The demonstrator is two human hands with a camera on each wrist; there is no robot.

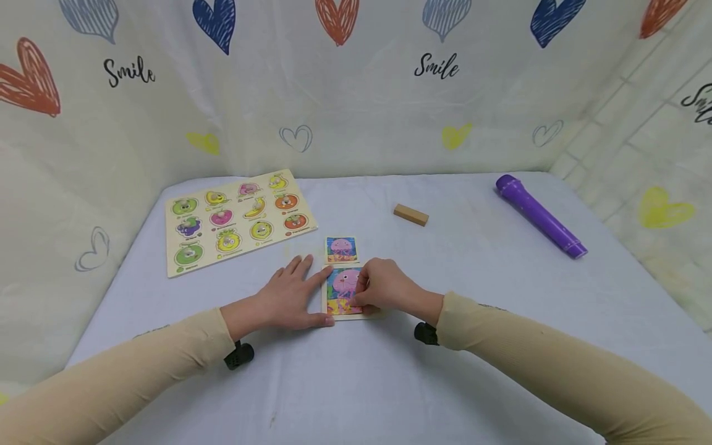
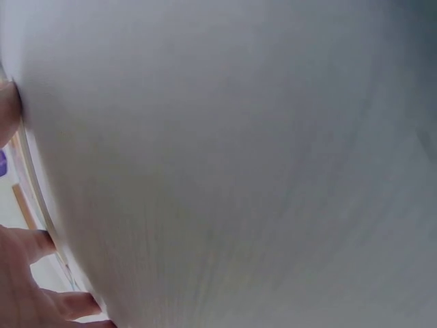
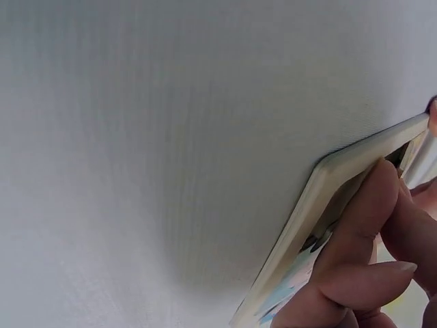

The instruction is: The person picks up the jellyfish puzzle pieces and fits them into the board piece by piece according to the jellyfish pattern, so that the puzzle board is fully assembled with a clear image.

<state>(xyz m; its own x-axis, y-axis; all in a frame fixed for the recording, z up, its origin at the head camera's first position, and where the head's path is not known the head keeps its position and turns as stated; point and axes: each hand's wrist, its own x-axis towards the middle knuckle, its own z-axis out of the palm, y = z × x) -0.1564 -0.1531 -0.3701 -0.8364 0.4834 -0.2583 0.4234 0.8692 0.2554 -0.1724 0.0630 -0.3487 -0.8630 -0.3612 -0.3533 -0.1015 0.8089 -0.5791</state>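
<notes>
A small picture puzzle (image 1: 340,285) in a pale wooden frame lies on the white cloth, showing a pink sea creature on blue and yellow. Directly above it is a smaller card (image 1: 341,250) with a matching picture. My left hand (image 1: 286,296) lies spread at the puzzle's left side, its thumb and index finger touching the frame. With bent fingers, my right hand (image 1: 384,285) pinches at the puzzle's right part and covers it. In the right wrist view, its fingertips sit inside the pale frame (image 3: 321,178); I cannot tell what is between them.
A fruit board (image 1: 239,222) lies at the back left. A small wooden block (image 1: 411,214) sits beyond my right hand, and a purple tube (image 1: 541,216) lies at the back right. Behind the table hangs a white curtain (image 1: 367,86) printed with hearts.
</notes>
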